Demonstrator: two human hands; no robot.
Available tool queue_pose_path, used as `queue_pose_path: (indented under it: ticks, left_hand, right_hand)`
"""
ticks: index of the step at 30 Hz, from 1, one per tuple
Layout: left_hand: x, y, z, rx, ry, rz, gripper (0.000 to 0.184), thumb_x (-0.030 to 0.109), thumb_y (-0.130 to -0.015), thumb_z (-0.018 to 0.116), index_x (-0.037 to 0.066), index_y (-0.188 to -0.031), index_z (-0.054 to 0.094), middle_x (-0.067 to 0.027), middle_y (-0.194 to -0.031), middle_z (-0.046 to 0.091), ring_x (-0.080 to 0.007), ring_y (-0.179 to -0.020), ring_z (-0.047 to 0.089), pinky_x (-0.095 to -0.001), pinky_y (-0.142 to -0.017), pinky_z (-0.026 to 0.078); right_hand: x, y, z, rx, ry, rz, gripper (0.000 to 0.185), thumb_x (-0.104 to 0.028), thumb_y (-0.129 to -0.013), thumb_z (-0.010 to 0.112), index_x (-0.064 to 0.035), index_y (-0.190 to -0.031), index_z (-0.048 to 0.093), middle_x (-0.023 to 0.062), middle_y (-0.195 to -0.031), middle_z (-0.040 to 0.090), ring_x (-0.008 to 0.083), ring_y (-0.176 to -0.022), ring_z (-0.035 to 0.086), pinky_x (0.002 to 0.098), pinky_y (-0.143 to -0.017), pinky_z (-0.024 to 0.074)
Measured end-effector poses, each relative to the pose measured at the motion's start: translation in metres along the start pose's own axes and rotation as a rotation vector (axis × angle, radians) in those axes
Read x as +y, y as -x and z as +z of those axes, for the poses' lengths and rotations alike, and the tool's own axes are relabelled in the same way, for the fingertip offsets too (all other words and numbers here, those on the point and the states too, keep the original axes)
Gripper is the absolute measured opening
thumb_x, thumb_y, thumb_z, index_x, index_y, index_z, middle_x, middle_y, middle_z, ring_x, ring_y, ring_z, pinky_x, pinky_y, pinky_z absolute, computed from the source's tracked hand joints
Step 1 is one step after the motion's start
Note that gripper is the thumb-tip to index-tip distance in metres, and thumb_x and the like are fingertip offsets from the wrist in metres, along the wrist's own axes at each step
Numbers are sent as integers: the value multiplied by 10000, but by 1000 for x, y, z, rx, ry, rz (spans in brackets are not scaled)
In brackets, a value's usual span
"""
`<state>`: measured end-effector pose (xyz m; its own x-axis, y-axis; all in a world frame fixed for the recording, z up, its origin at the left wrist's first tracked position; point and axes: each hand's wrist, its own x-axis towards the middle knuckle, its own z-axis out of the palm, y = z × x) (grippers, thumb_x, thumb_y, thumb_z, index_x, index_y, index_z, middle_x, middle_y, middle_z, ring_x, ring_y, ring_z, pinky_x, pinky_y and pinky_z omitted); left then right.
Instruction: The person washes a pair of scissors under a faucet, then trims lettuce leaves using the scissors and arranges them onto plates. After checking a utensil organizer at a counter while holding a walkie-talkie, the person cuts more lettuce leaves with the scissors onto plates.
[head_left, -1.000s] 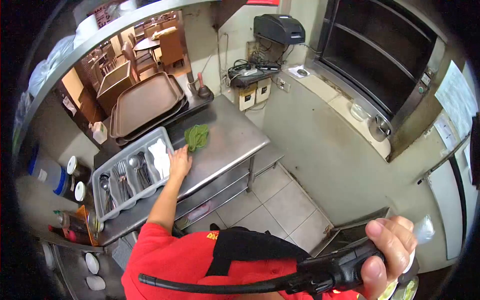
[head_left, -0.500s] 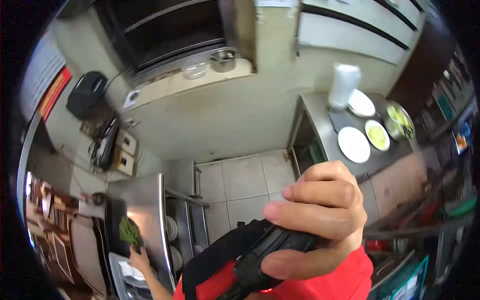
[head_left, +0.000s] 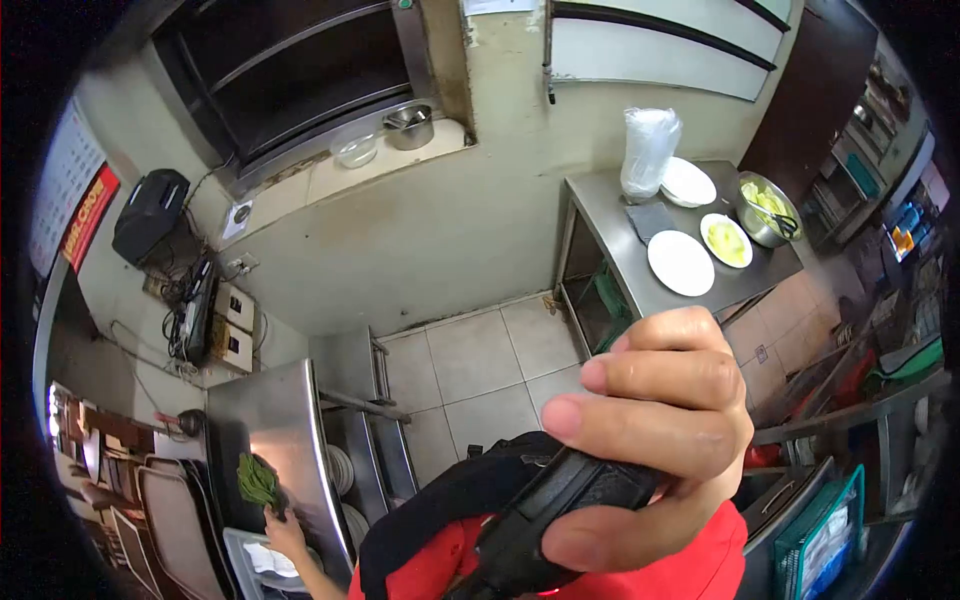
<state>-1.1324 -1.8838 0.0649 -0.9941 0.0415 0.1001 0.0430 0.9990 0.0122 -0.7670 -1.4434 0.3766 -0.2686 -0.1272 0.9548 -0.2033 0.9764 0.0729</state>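
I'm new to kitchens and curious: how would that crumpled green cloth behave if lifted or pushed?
The green cloth looks floppy, judging by its loose folds near the left hand. It's small, so probably light, though I can't tell whether it's wet. Pushed across the metal table, its irregular shape would likely bunch rather than roll.

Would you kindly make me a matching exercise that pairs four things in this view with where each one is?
Things:
1. Green cloth
2. Black device
3. Clear bowl
4. Metal bowl of pale green pieces

Places:
A. On the ledge below the dark window
B. On the metal table that bears the round white plate
C. Close by the left hand
D. In the grip of the right hand

Pairs: 1-C, 2-D, 3-A, 4-B
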Motion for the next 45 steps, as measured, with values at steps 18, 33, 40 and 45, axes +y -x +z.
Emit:
queue_pose_path:
  ticks: [18, 33, 40, 45]
  left_hand:
    - [12, 14, -19, 209, 390, -154, 473, 287, -820, 621, 152, -1259, 512, -95, -1070, 643, -260, -1067, 569, -610, -1073, 162]
    - [13, 17, -22, 134, 343, -150, 475, 255, -806, 623, 83, -1233, 509, -91, -1046, 628, -253, -1092, 539, -633, -1082, 79]
    - [8, 20, -13, 184, 461, -65, 486, 280, -811, 607, 80, -1241, 500, -130, -1080, 616, -250, -1146, 517, -607, -1100, 22]
    - [3, 20, -12, 211, 638, -38, 481, 293, -826, 592, 90, -1254, 508, -132, -1085, 623, -241, -1126, 545, -605, -1100, -5]
  right_hand:
    - [-109, -78, 186, 4, -797, -300, 312, -313, -903, 485, -128, -1154, 490, 152, -884, 582, 228, -689, 508, 338, -586, 434]
    - [-187, -85, 204, 106, -864, -235, 387, -350, -914, 455, -122, -1226, 460, 160, -909, 592, 229, -730, 492, 354, -658, 426]
    - [-211, -93, 232, 66, -1116, -364, 361, -324, -906, 469, -112, -1199, 480, 191, -911, 596, 232, -696, 510, 349, -587, 437]
    - [-256, -102, 273, -16, -1254, -453, 342, -303, -907, 460, -102, -1182, 490, 181, -857, 581, 244, -670, 526, 350, -572, 479]
